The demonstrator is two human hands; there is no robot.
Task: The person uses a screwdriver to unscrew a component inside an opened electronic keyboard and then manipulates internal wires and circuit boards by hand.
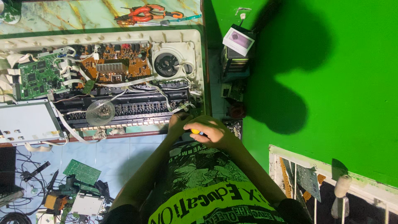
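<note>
An opened electronic keyboard [198, 54] lies on a marble-patterned table, its cream shell exposing a brown circuit board [116, 64], a green circuit board [39, 76], a round speaker [166, 64] and a black key-contact strip [137, 108]. My right hand [209, 129] is shut on a screwdriver with a yellow handle [195, 131] at the keyboard's near right corner. My left hand [177, 123] rests just beside it on the keyboard's front edge, fingers curled; what it holds is hidden.
A clear round dish of screws [100, 112] sits on the key strip. Red-handled pliers [143, 14] lie at the table's far edge. A grey panel [27, 122] lies at left. Loose boards and cables [78, 172] litter the tiled floor. A green wall [331, 83] rises at right.
</note>
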